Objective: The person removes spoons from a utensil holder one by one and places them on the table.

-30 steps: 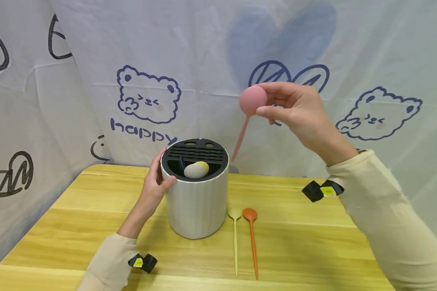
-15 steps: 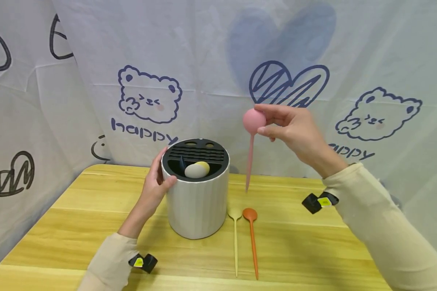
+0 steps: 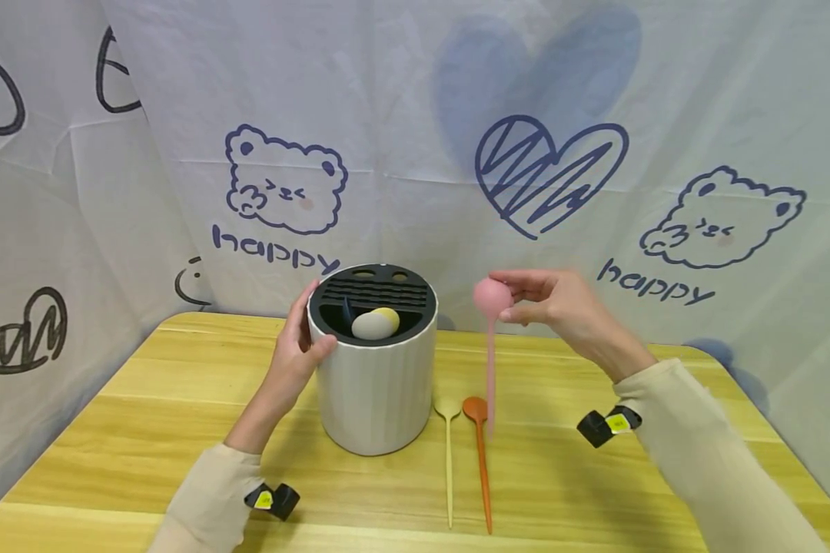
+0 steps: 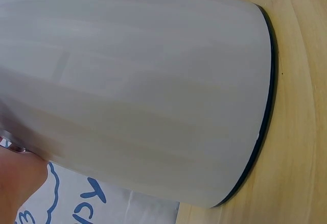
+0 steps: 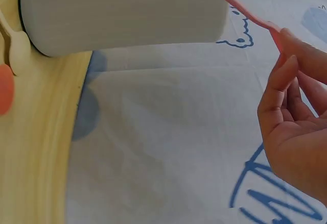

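My right hand [image 3: 570, 311] pinches a pink spoon [image 3: 493, 297] by its round bowl, the handle hanging straight down above the table. In the right wrist view the thumb and a finger meet on the pink spoon [image 5: 237, 3]. My left hand [image 3: 296, 355] grips the left side of a white ribbed utensil holder [image 3: 376, 399], thumb at the front of its rim. The holder's black slotted top [image 3: 376, 293] has a front opening with a whitish rounded head [image 3: 370, 326], a yellow one [image 3: 390, 316] and a dark blue piece [image 3: 348, 309]. The holder fills the left wrist view.
Side by side, right of the holder, a pale yellow spoon [image 3: 446, 408] and an orange spoon [image 3: 475, 409] lie on the wooden table [image 3: 145, 430]. Behind the table hangs a white cloth [image 3: 401, 207] printed with bears and hearts.
The right hand has lowered the pink spoon and moved slightly right, and the handle has swung from slanted to upright. My left hand and the holder stay put.
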`<action>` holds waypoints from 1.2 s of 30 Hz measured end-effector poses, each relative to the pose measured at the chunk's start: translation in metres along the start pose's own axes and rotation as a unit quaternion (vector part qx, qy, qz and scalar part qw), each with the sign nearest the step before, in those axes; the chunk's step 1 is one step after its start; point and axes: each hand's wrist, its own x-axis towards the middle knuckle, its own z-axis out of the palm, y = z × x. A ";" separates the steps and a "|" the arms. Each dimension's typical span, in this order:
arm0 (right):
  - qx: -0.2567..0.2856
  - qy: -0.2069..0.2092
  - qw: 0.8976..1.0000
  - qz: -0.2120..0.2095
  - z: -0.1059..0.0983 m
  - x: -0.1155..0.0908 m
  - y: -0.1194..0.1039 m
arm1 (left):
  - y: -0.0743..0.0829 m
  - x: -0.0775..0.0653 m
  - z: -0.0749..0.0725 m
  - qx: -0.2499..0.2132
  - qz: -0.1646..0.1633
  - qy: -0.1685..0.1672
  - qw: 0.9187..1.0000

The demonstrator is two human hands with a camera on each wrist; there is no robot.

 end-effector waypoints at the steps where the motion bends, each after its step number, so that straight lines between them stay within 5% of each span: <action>1: 0.004 -0.007 1.000 0.004 0.001 -0.001 0.004 | 0.000 0.000 0.000 0.000 0.000 0.000 1.000; 25: 0.096 -0.060 0.990 0.078 0.019 -0.032 0.097 | -0.001 0.002 0.000 0.005 -0.001 -0.007 1.000; 36: 0.067 -0.052 0.991 0.099 0.010 -0.043 0.122 | -0.002 0.002 0.001 0.007 -0.001 -0.004 1.000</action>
